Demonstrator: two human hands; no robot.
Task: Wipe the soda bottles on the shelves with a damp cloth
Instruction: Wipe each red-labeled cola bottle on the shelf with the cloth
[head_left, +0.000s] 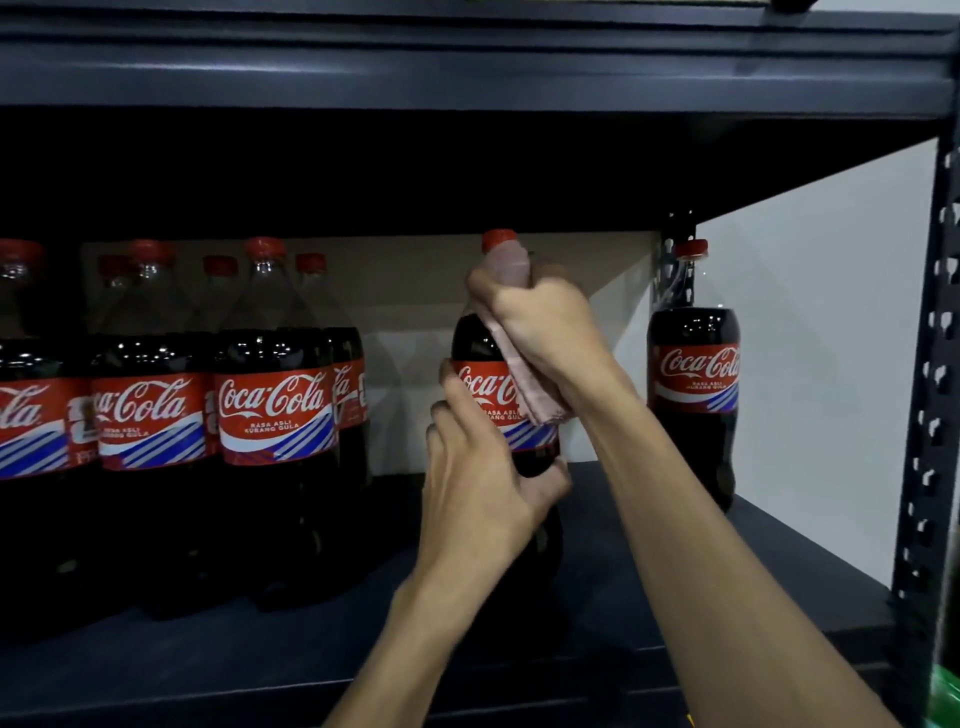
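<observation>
A large cola bottle (480, 395) with a red cap and red label stands upright in the middle of the dark shelf (260, 665). My left hand (478, 488) grips its lower body from the front. My right hand (540, 322) is wrapped round the bottle's neck and shoulder, holding a pink cloth (524, 389) against it; the cloth's end hangs down over the label. The red cap sticks out above my fist.
Several more cola bottles (275, 415) stand grouped at the left of the shelf. One bottle (693, 395) stands alone at the right by the perforated upright post (930, 415). The shelf above (467, 62) hangs low overhead. A white wall lies behind.
</observation>
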